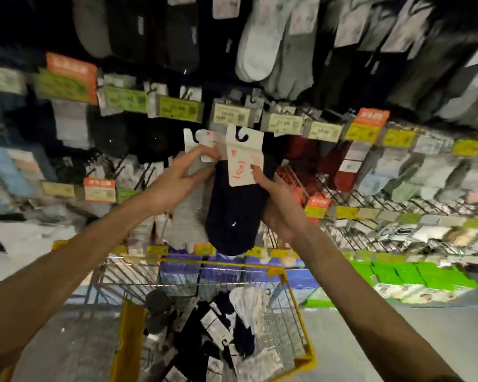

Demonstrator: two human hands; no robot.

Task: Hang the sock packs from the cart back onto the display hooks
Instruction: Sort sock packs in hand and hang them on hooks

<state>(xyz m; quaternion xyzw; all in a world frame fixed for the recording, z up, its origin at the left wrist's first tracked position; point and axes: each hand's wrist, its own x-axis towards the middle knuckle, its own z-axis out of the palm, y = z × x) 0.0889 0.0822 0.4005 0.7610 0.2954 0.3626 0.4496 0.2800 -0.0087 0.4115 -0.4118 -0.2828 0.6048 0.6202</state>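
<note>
"Since the cart is nearest, what's in it?"

"The wire cart with its yellow rim stands right below, between the two forearms. A loose heap of sock packs lies in its basket, dark ones and white ones mixed, with card headers showing."

"And the hands above it?"

"Both are up in front of the display. The right hand grips a navy sock pack, with the thumb pressed on the lower corner of its white header card and the fingers curled behind the sock. The card's cut-out hook sits at the top, just below a row of price tags. Whether it is on a peg I can't tell."

"The left?"

"The left hand pinches the card of a grey sock pack between thumb and fingertips. That pack hangs just beside the navy one, on its left and partly behind it."

"Further back?"

"Purple boxes and green boxes line the lowest shelf behind the cart. Above them on the right is a wire grid rack with red socks and pale packs. Highest up hang rows of grey, white and black socks, all quite blurred."
</note>
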